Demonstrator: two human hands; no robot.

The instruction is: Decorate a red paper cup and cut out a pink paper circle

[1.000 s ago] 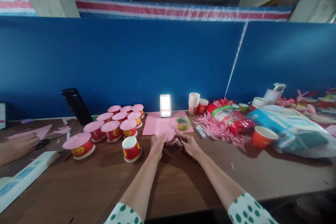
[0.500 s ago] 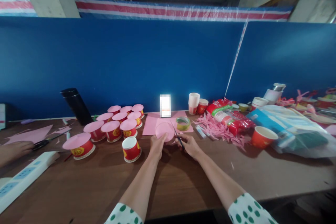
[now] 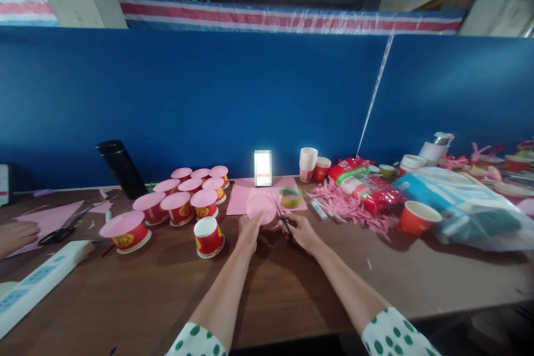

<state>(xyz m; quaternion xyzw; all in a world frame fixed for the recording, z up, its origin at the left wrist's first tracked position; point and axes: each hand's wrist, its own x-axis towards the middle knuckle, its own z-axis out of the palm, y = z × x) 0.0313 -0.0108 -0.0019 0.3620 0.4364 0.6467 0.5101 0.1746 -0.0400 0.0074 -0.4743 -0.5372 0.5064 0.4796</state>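
Note:
A round pink paper disc is pinched in my left hand, thumb on top. Just right of it, my right hand grips a pair of scissors, their blades pointing up and away beside the disc's right edge. Behind the disc lie pink paper sheets, with a roll of tape on their right part. To the left of my left hand stands a red paper cup with a white base. Several similar cups topped with pink discs are grouped farther left.
At far left are a power strip, a black flask, another person's hand and black scissors. On the right lie pink paper shreds, a red packet, an orange cup and a plastic bag.
At far left, the other person's hand has let go of the black scissors and moved left onto pink paper. My hands, the disc and my scissors look almost unchanged.

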